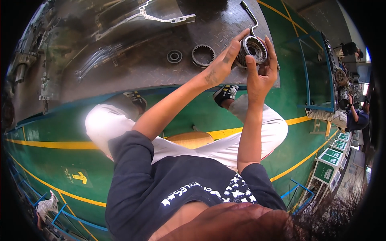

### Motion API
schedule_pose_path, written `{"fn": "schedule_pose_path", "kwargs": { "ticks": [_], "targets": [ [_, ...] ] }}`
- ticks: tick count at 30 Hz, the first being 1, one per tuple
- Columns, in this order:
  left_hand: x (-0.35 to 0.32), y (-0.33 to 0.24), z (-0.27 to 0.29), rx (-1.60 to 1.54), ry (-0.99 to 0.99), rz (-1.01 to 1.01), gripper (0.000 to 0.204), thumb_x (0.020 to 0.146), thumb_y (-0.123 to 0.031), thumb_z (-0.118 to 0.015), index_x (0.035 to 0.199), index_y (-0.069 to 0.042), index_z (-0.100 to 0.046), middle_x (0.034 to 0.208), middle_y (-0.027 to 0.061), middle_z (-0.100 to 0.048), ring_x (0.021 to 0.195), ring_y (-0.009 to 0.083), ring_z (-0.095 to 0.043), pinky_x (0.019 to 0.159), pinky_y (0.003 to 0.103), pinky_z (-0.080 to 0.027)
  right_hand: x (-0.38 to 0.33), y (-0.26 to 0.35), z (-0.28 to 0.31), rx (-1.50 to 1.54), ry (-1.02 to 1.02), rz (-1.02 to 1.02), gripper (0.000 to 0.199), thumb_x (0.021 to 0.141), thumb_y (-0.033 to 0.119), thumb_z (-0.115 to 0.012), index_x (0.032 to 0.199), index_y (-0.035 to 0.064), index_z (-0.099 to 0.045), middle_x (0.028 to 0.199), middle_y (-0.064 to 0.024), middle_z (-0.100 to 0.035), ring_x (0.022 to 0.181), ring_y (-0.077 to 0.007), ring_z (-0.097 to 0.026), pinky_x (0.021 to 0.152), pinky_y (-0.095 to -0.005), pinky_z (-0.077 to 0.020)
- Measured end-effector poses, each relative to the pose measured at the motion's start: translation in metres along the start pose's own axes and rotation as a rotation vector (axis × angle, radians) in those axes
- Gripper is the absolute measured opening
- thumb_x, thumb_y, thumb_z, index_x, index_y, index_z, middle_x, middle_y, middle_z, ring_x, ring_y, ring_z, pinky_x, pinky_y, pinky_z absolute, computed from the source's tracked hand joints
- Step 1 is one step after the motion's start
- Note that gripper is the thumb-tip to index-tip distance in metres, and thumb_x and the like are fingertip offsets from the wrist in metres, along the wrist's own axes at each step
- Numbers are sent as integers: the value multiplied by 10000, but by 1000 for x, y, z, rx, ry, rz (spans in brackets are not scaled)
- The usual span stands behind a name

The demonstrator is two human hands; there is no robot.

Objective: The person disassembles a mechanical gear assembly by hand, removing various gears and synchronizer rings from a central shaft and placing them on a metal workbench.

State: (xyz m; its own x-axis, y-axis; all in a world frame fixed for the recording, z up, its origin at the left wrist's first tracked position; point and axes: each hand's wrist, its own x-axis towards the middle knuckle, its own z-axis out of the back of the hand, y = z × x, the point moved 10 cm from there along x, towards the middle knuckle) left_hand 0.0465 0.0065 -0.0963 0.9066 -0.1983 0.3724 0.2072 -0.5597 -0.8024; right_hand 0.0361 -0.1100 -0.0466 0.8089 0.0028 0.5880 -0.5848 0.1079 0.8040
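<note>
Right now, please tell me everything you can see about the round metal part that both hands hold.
The round metal part is a grey, steel-looking ring hub with teeth around its rim and a hollow middle. It is held up above the checker-plate metal table, its open face tilted toward the camera. The left hand touches its left side with thumb and fingers; the right hand cups it from below and the right. Finer details are too small to tell.

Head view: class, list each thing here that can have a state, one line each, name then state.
Round metal gear part: lifted off the plate, gripped by both hands.
Left hand: closed on the part's left side.
Right hand: closed on its right and lower side.
Toothed ring: lying flat on the metal plate, untouched.
Small bearing: lying flat, untouched.
</note>
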Motion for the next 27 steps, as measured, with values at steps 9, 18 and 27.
{"fn": "schedule_pose_path", "kwargs": {
  "ticks": [9, 18, 27],
  "targets": [
    [-9, 38, 9, 89, 58, -19, 936, 1024, -781, -516, 1568, -29, -397, 1312, 109, -606, 1176, 179, -586, 1045, 330, -478, 1, -9, 8, -54, 59, -43, 763, 890, 189, -918, 1532, -15, -560, 1432, -178, -670, 1296, -255, -665, 1155, -375, -492],
    [1, 71, 18, 38, -84, 91, 826, 1067, -799, -335, 1280, -47, -604, 845, 15, -549, 761, 123, -499, 702, 288, -439, 11, -1, 11, -77, 262, -84, 840, 844, 182, -944, 1550, -18, -536, 1460, -186, -659, 1333, -269, -652, 1163, -382, -502],
    [2, 75, 20, 43, -188, 103, 795, 1108, -724, -301, 1105, -23, -676, 819, 29, -568, 727, 124, -509, 682, 297, -455, 28, 29, -6, -421, 530, -52, 886, 825, 96, -919, 1600, 44, -493, 1432, -153, -684, 1306, -233, -660, 1132, -371, -528]
  ]
}}
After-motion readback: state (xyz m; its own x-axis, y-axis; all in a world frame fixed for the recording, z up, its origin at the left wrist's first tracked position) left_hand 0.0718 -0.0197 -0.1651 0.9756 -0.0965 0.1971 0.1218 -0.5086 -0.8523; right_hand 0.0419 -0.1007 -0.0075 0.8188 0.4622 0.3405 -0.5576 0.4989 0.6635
